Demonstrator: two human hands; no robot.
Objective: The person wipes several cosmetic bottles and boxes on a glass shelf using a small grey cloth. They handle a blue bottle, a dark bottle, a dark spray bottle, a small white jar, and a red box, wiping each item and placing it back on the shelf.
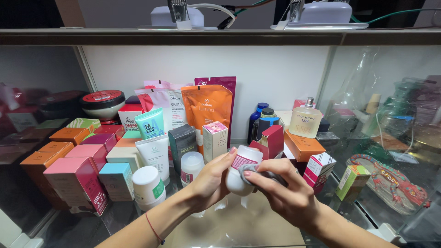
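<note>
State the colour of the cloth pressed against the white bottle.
Grey. The cloth, in the right hand, shows best in the head view.

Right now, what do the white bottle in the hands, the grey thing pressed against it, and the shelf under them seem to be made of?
White bottle: likely plastic, smooth, opaque, with a soft sheen. Grey thing: looks like cloth, matte and bunched under the right hand; the left hand grips the bottle. Shelf: apparently glass, glossy, showing reflections of the boxes.
</note>
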